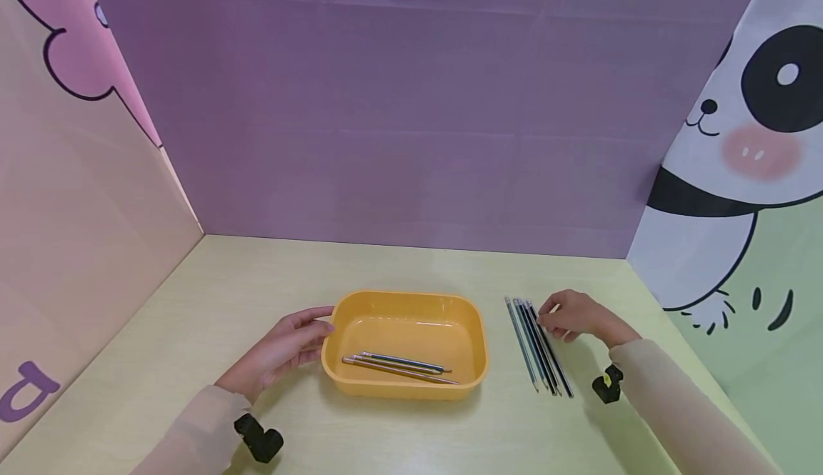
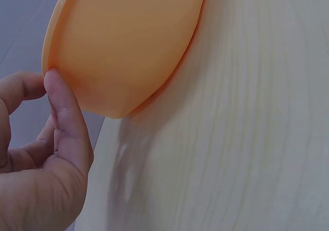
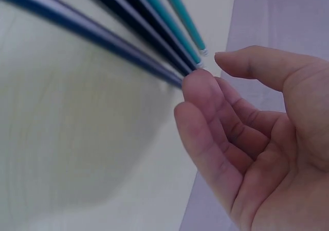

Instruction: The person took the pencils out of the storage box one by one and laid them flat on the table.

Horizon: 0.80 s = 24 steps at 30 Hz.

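A yellow plastic tray point(image 1: 347, 388) stands near the middle of the table, with a few pencils point(image 1: 400, 371) lying along its front side. My left hand point(image 1: 289, 346) pinches its left rim between thumb and fingers; the left wrist view shows the thumb point(image 2: 67, 112) against the outside wall. To the right of the tray, several dark and teal pencils point(image 1: 536, 346) lie side by side on the tabletop. My right hand point(image 1: 572, 316) is at their far ends. In the right wrist view its fingertips overlap the ends of the dark pencils, the thumb point(image 3: 252, 61) held apart from the fingers.
The pale wooden table point(image 1: 270, 268) meets a purple wall point(image 1: 411, 125) at the back. A pink side panel point(image 1: 83, 246) rises on the left, and a panel with a panda picture point(image 1: 759, 175) on the right. Each sleeve carries a small black device.
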Tool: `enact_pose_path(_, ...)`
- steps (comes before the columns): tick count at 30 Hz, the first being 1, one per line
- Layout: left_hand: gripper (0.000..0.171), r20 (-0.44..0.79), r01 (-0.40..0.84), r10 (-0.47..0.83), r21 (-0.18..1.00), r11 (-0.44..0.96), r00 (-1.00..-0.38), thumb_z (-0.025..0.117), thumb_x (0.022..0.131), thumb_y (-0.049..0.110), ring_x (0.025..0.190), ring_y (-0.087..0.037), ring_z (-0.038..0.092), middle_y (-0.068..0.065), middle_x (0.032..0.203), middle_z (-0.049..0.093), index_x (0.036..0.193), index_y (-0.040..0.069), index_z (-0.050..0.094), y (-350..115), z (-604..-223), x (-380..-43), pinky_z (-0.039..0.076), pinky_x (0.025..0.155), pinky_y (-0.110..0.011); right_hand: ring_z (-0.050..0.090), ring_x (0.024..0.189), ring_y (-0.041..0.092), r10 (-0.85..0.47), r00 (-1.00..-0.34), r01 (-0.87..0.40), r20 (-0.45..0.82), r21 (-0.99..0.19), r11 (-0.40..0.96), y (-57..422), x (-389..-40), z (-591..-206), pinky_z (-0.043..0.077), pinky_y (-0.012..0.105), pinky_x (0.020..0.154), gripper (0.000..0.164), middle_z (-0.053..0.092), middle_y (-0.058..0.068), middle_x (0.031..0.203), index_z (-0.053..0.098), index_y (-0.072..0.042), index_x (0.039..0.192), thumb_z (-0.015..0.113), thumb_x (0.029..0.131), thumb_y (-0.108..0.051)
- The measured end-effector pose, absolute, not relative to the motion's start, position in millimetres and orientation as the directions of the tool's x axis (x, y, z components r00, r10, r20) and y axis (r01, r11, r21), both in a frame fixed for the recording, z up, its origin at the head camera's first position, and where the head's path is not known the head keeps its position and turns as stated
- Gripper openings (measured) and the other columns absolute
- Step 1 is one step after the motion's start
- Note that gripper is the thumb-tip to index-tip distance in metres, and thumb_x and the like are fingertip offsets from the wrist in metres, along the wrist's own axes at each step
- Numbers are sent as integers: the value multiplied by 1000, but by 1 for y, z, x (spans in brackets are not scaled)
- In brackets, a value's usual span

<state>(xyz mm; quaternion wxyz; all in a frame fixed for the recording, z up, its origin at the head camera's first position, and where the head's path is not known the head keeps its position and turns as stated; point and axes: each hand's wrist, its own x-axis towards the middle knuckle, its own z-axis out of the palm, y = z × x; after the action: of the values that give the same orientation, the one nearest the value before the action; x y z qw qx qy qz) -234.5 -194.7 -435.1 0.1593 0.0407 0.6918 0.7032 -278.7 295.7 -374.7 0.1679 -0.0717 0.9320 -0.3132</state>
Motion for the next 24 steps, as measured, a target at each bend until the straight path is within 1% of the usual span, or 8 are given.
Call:
enact_pose_path(3,62,-167,-172,276,985,7,-946,62,100,18,93,-17,65,-14,117,63,150,-5,34,-194,-435,-235,57,81,-26,60,68,19,-254,-931,-42,-262,-616,787,294,-280,-370,57,36,64,26,63,7,75,61,6,110,64,96,-16)
enact_pose_path(11,62,-178,-181,267,983,13,-947,62,100,18,91,-17,64,-13,116,63,151,-5,35,-194,-434,-236,57,79,-25,63,78,21,-299,-917,-63,-262,-646,761,289,-283,-361,57,36,68,30,68,11,93,62,4,116,65,97,-19)
enact_pose_path(15,62,-173,-178,278,984,9,-945,61,100,17,91,-17,65,-12,114,64,151,-5,34,-194,-435,-236,57,80,-26,64,82,22,-318,-910,-70,-266,-657,750,284,-285,-355,57,36,71,32,69,11,98,63,2,117,65,97,-22)
enact_pose_path(20,62,-172,-177,284,984,7,-943,60,100,17,91,-17,66,-12,112,65,151,-6,33,-195,-435,-236,58,81,-26,63,81,20,-344,-900,-90,-269,-657,749,274,-284,-347,57,37,73,32,69,12,98,63,1,119,65,98,-23)
enact_pose_path(24,62,-171,-175,280,984,9,-945,60,100,17,92,-18,66,-12,113,65,151,-5,34,-195,-435,-236,57,81,-27,63,81,20,-366,-892,-109,-265,-659,744,266,-284,-341,57,41,75,33,69,13,97,64,0,119,66,97,-25)
